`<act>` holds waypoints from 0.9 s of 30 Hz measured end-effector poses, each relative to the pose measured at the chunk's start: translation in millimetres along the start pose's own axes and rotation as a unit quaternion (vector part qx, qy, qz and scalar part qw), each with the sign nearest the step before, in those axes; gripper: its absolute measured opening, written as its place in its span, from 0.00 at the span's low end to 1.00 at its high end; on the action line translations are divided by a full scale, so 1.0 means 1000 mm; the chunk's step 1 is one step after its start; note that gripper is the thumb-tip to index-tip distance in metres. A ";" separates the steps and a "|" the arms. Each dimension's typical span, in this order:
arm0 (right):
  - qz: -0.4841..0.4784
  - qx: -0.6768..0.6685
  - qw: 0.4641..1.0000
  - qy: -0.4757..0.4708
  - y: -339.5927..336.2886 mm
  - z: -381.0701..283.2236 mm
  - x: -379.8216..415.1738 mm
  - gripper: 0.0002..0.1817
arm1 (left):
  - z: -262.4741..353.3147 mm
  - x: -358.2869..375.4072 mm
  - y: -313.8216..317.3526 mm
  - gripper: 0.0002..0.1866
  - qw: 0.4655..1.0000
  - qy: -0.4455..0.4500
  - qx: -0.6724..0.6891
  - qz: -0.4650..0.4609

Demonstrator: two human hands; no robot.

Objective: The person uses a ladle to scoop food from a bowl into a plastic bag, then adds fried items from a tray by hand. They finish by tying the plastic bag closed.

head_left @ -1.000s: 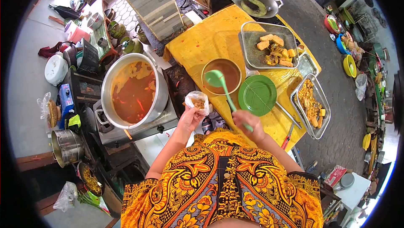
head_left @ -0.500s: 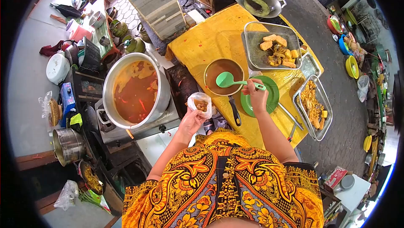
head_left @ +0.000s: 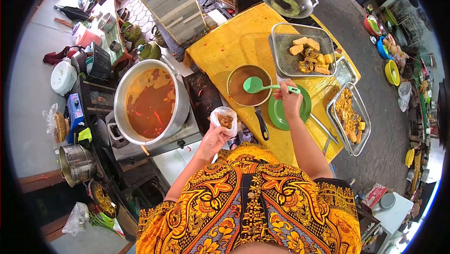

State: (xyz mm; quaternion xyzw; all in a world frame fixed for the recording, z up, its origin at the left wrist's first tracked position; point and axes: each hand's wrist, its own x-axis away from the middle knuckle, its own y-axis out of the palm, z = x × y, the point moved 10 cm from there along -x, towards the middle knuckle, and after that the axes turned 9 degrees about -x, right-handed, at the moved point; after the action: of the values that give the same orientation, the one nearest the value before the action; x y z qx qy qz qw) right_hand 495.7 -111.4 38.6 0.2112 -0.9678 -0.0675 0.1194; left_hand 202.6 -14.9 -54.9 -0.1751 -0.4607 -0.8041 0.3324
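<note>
My left hand (head_left: 215,138) grips the rim of a small clear plastic bag (head_left: 229,131), its mouth spread and brown food pieces inside. Fingers of my right hand (head_left: 288,101) are wrapped round the handle of a green ladle (head_left: 253,85). The ladle's bowl is over the saucepan (head_left: 232,72), at the surface of its brown sauce. That saucepan stands on the yellow-covered table (head_left: 220,48), black handle toward me. Under my right hand lies a green plate (head_left: 304,108). To the left, a large aluminium pot (head_left: 183,95) of reddish-brown broth sits on the stove (head_left: 190,132).
A wire basket (head_left: 281,36) with fried pieces lies at the table's far right. A second basket (head_left: 367,130) of yellow food sits nearer, beside metal tongs (head_left: 323,128). A wok (head_left: 293,1) stands behind. Pots and a dark rack crowd the left.
The ladle and my right hand have shifted slightly to the right and a little nearer me at the bowl's end. The bag's mouth is tilted more upward in my left hand.
</note>
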 end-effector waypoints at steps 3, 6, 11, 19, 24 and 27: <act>0.011 -0.029 0.999 0.010 -0.002 0.004 -0.005 0.12 | -0.002 -0.002 -0.001 0.35 1.000 -0.011 0.010 -0.005; 0.029 -0.047 0.998 0.023 -0.004 0.007 -0.008 0.12 | 0.000 0.000 0.003 0.34 1.000 -0.005 0.013 -0.013; 0.029 -0.056 0.998 0.032 -0.005 0.009 -0.013 0.14 | 0.002 0.003 0.005 0.33 1.000 0.000 -0.003 -0.021; 0.024 -0.054 0.998 0.027 -0.008 0.015 -0.013 0.14 | 0.003 0.004 0.006 0.32 1.000 -0.004 -0.007 -0.023; 0.028 -0.041 0.998 0.026 -0.009 0.018 -0.008 0.14 | 0.004 0.007 0.006 0.34 1.000 -0.012 0.000 0.001; 0.027 -0.045 0.998 0.021 -0.010 0.018 -0.008 0.14 | 0.004 0.005 0.004 0.35 1.000 -0.007 -0.008 -0.008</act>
State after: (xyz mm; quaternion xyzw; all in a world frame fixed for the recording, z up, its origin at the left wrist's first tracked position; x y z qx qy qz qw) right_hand 502.1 -115.5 17.5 0.1810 -0.9663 -0.1028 0.1512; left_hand 201.3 -15.0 -47.7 -0.1796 -0.4584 -0.8090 0.3212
